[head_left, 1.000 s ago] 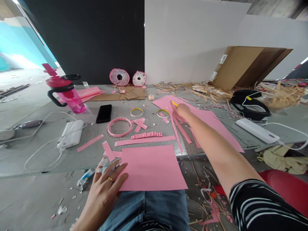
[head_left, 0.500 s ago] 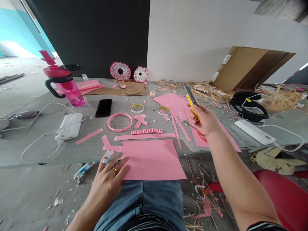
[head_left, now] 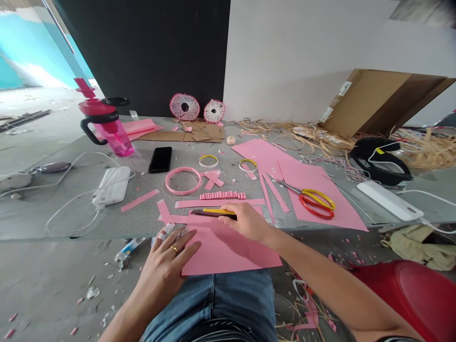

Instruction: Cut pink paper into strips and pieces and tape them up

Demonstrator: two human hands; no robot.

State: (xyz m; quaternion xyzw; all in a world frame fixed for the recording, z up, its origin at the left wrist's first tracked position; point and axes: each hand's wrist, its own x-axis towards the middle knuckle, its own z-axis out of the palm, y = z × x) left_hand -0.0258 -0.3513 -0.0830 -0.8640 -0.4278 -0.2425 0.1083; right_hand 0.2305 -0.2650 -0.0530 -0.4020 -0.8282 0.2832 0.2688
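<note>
My right hand (head_left: 249,221) is closed around a yellow and black utility knife (head_left: 210,213), held over the far edge of a pink paper sheet (head_left: 228,254) with its tip pointing left. On the sheet's left edge rests my left hand (head_left: 169,256), fingers spread, with a ring and white wrappings on some fingertips. The sheet overhangs the table's front edge above my lap. Just beyond it lie a long pink strip (head_left: 228,203) and a row of small rolled pink pieces (head_left: 223,195). A pink paper ring (head_left: 183,181) sits further left.
Scissors (head_left: 317,202) with red and yellow handles lie on more pink paper at right. Two tape rolls (head_left: 208,161), a phone (head_left: 160,159), a white power bank (head_left: 112,185) with cables and a pink bottle (head_left: 116,130) stand about. A cardboard box (head_left: 377,102) is behind right.
My right hand has come down and left with the utility knife, from above the scissors to the pink sheet's far edge. My left hand stays on the sheet. The view has shifted slightly.
</note>
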